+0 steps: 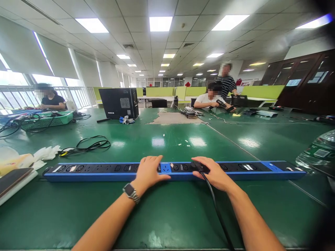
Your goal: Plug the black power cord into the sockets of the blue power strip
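Observation:
A long power strip [110, 177] with blue edges and a black socket face lies across the green table in front of me. My left hand [150, 172] rests over it just left of the blue socket section, thumb and fingers apart along its sides. My right hand [213, 173] grips a black plug [197, 166] between thumb and fingers, against the strip's sockets right of the middle. Whether the plug is fully seated is hidden. Its black cord [215, 202] runs down past my right wrist to the table's near edge.
Left are a coiled black cable [91, 144], crumpled tissue [47, 153] and a phone [15, 179]. Farther back stand a green basket [52, 120] and a black computer case [119, 103]. A large plastic bottle [320, 151] is at right. Other people sit and stand around the table.

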The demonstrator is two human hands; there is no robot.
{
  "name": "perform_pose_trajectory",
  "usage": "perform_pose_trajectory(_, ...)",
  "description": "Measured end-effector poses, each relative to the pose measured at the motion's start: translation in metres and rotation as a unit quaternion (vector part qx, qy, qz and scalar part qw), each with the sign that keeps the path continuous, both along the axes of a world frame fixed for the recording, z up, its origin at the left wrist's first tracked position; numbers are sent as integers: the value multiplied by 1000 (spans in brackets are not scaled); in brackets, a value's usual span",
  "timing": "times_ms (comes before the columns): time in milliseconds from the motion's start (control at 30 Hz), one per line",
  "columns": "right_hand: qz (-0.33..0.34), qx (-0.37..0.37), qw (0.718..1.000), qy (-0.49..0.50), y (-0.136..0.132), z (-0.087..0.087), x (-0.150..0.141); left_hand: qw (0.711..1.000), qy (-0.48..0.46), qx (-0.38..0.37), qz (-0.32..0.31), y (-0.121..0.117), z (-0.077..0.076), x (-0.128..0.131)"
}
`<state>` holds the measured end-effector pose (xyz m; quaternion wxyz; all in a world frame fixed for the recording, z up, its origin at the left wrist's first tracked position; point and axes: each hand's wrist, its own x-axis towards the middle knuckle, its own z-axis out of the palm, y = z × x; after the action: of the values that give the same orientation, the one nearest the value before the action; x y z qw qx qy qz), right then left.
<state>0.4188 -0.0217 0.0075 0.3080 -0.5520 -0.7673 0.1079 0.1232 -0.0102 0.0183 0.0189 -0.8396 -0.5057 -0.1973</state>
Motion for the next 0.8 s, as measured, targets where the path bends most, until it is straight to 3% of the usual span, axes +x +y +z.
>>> perform_pose_trajectory(133,-13,79,997,-9,5,-2,-8,998,36,-16,42,-2,-3,-52)
perform_pose_trajectory(200,-9,139,990,29,3,5,-10,998,42,0,44,-4,-7,-58)
perform_pose_trajectory(333,-118,275,938,175,-1,27,-34,997,44,29,48,-5,-12,-53)
perform_pose_trajectory(400,-103,263,942,183,-2,30,-61,997,42,38,44,-5,-13,-51)
perform_pose_trajectory(533,27,143,987,74,-2,16,-116,998,35,45,41,-6,-15,-53)
perform_pose_trajectory(633,2,123,992,-4,-2,4,-133,997,34,49,40,-7,-16,-54)
perform_pose_trajectory(800,-33,146,989,-15,-2,-2,-128,998,32,44,41,-7,-16,-53)
